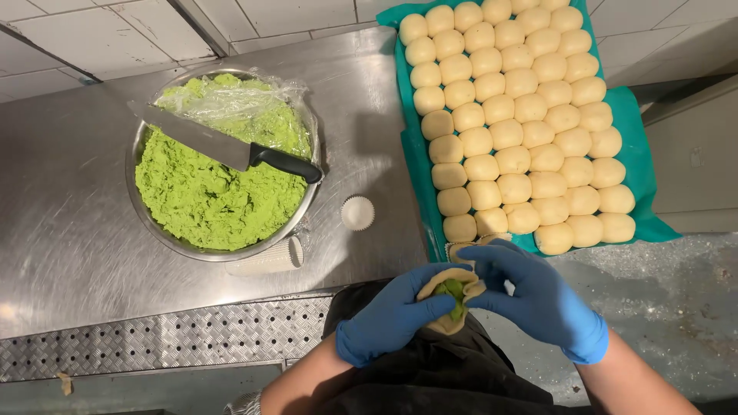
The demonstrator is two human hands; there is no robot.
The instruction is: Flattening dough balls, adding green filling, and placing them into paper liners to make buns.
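above a steel surface [69, 230], the left hand [388, 319] cups a filled dough round [450, 296] while the right hand [538, 300] pinches its edge, folding dough over the green filling.

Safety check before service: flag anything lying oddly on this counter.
The large black-handled steel knife lies bare across the rim of the round metal bowl of green paste, handle overhanging; it could slip.

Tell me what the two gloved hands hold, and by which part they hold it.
Both hands, left hand and right hand, hold one dough piece with green filling, gripping its outer edges.
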